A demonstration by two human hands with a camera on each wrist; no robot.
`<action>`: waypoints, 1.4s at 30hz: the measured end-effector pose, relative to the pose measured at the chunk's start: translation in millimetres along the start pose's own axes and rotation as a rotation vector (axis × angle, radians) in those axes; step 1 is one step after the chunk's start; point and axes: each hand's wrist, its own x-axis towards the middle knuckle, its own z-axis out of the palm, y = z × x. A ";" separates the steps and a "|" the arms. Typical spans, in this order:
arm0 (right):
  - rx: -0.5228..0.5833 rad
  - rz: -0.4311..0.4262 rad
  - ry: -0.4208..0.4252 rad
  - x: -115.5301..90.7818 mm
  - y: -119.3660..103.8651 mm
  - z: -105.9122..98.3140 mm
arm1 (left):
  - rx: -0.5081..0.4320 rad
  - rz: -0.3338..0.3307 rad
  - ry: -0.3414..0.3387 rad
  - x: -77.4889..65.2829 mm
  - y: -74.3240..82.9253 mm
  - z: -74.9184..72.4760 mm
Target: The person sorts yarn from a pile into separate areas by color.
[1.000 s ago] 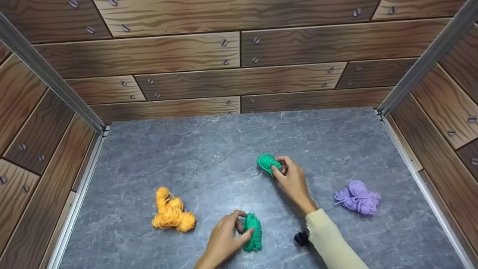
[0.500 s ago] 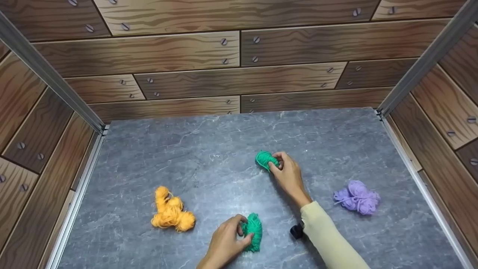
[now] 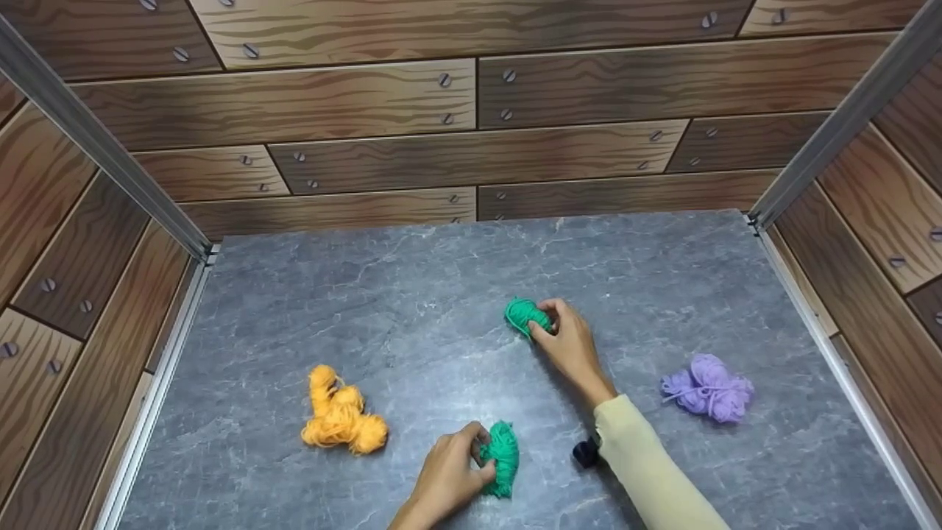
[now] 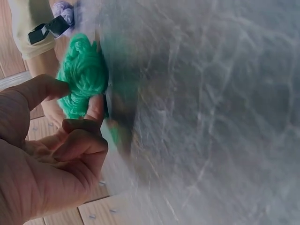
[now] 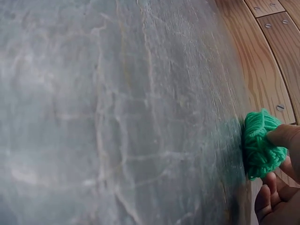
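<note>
In the head view, my left hand pinches an upright-lying green yarn bundle at its left side, near the front of the table. The left wrist view shows that bundle between the thumb and a fingertip, close against the grey surface, the other fingers curled below. Farther back, my right hand grips the right end of a second green yarn bundle, wound with visible strands. In the right wrist view, this yarn sits right at the tabletop with the thumb on its side.
Orange yarn bundles lie clustered at the left of the grey marbled table. A purple yarn bundle lies to the right. Wood-patterned walls and metal rails enclose the table. A black wrist camera juts from the right sleeve.
My right hand has shifted slightly back and left with its green yarn, then stays put. My left hand stays nearly still at the front bundle, which leans a little differently.
</note>
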 end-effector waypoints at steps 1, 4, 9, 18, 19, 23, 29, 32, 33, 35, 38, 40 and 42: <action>0.002 -0.001 -0.002 0.4 -0.1 -0.1 | 0.005 -0.001 0.004 0.4 1.7 -0.6; -0.004 -0.009 0.003 1.3 -0.4 -0.4 | 0.007 -0.040 -0.010 1.8 9.0 -4.2; -0.012 -0.024 0.014 0.1 -0.2 -0.7 | 0.002 -0.094 -0.035 2.7 16.3 -7.1; 0.024 -0.036 0.026 -4.5 -1.8 -4.9 | -0.049 -0.033 0.053 0.9 2.3 0.4; 0.026 -0.036 0.027 -5.1 -1.7 -5.8 | -0.044 -0.028 0.066 1.3 2.9 -0.4; 0.039 -0.025 0.022 -7.9 -1.1 -9.5 | -0.031 -0.040 0.099 3.9 15.8 -9.5; 0.045 -0.009 -0.004 -13.6 -1.7 -14.7 | -0.014 -0.086 0.134 14.4 25.8 -20.4; 0.040 -0.019 -0.025 -17.3 -2.2 -17.2 | -0.007 -0.085 0.181 21.2 27.1 -25.4; 0.039 -0.025 -0.029 -18.7 -2.5 -18.2 | -0.008 -0.085 0.194 23.7 27.7 -27.2; 0.037 -0.037 -0.033 -21.7 -3.6 -20.3 | -0.011 -0.074 0.222 29.1 27.8 -30.1; 0.027 -0.066 -0.030 -26.8 -5.0 -23.7 | -0.008 -0.054 0.255 36.8 27.0 -32.7; 0.019 -0.087 -0.028 -30.3 -5.7 -26.2 | -0.004 -0.048 0.273 41.9 27.3 -34.1; 0.014 -0.106 -0.027 -34.2 -6.6 -29.1 | 0.002 -0.048 0.290 47.3 28.5 -35.4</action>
